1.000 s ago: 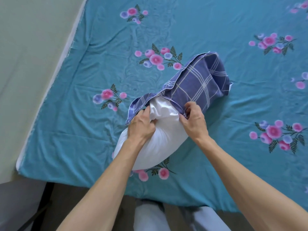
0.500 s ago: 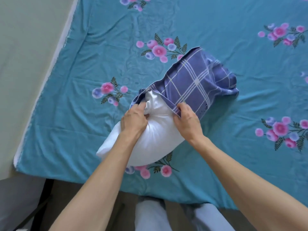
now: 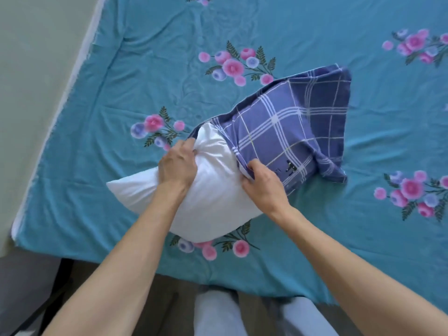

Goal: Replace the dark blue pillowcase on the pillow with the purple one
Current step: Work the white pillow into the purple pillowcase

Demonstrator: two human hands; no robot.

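A white pillow (image 3: 213, 197) lies on the bed, its far end still inside a dark blue checked pillowcase (image 3: 291, 127). My left hand (image 3: 178, 164) grips a bunch of the bare pillow near the case's mouth. My right hand (image 3: 263, 184) pinches the open hem of the pillowcase on the pillow's right side. The case's closed end stretches away to the upper right, partly loose and flat. No purple pillowcase is in view.
A teal bedsheet with pink and blue flowers (image 3: 315, 32) covers the bed. The bed's left edge runs beside a pale floor (image 3: 31, 69). The near edge of the bed is just in front of my legs (image 3: 218, 316).
More of the white pillow has come out toward the lower left. The pillowcase has slid further toward the upper right and spread out flatter. Both hands keep their grips.
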